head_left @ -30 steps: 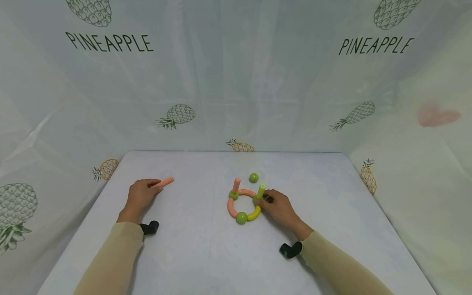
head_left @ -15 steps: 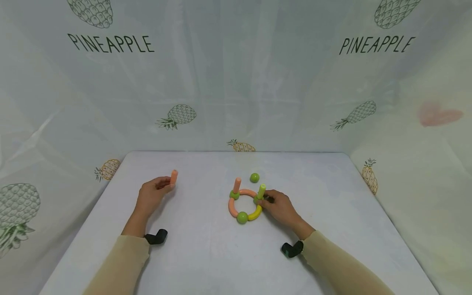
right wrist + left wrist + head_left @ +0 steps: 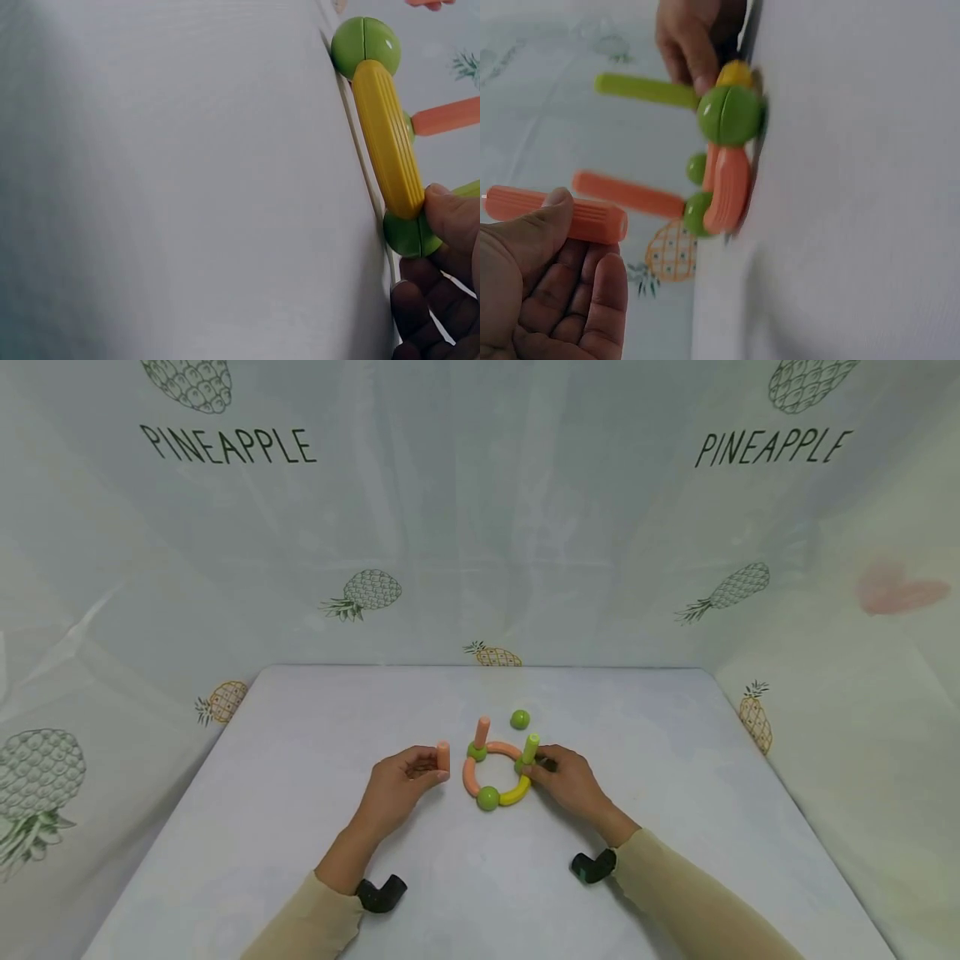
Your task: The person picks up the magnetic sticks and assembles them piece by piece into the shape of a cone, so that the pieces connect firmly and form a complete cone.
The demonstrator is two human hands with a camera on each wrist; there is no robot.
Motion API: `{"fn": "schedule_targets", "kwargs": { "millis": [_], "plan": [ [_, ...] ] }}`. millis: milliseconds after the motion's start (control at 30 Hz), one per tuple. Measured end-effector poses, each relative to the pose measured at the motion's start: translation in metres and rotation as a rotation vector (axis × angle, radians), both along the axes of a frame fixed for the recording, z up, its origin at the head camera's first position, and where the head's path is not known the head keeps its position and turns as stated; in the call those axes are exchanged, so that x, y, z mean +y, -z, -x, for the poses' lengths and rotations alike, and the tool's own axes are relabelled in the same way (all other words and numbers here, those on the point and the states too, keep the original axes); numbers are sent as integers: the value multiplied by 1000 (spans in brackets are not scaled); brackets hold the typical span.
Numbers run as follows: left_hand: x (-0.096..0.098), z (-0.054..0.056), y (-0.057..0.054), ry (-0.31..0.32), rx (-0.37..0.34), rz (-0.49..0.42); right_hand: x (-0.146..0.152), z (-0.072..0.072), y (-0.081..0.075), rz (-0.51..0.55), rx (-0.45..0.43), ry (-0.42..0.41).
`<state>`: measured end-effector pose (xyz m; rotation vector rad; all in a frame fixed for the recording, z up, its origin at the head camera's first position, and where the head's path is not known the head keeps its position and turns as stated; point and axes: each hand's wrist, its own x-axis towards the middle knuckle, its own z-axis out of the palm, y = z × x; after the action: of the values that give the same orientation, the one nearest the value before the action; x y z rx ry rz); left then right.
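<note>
My left hand (image 3: 397,785) pinches an orange ribbed rod (image 3: 555,212) between thumb and fingers, held upright above the table just left of a ring. The ring joins three green balls with two curved orange bars (image 3: 470,775) and one curved yellow bar (image 3: 388,142). From its far-left ball rises an orange rod (image 3: 482,732); from the right ball (image 3: 412,236), a lime-green rod (image 3: 531,747). My right hand (image 3: 566,781) grips that right ball, thumb near the yellow bar's end. The front ball (image 3: 488,798) has no rod in it.
A loose green ball (image 3: 520,719) sits on the white table (image 3: 637,727) behind the ring. Pineapple-printed cloth (image 3: 495,527) hangs at the table's back and sides. Each wrist wears a black camera mount (image 3: 381,893).
My left hand has moved right from the table's left side to beside the ring, turning the orange rod from lying slanted to upright. The right hand stays at the ring.
</note>
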<state>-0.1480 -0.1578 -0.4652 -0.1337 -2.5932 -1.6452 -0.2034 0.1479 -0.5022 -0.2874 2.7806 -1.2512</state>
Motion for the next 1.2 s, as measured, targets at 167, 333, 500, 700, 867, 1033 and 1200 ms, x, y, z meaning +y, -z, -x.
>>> {"fn": "schedule_targets", "kwargs": {
  "millis": [167,333,500,700,867,1033,1200],
  "plan": [
    [26,-3,5,28,23,-16,-2,0,0,1,6,3],
    [42,0,10,70,11,-3,-2,0,1,-3,20,3],
    [52,1,12,119,14,37,-2,0,2,-2,25,7],
    [59,0,19,103,30,71,-1,-1,1,-8,21,9],
    [62,-1,26,90,58,203,-2,-2,-1,-7,6,11],
    [61,-3,28,68,89,320,-4,-5,0,23,1,3],
    [54,-4,26,39,109,400,-9,-11,1,30,30,0]
  ]
}}
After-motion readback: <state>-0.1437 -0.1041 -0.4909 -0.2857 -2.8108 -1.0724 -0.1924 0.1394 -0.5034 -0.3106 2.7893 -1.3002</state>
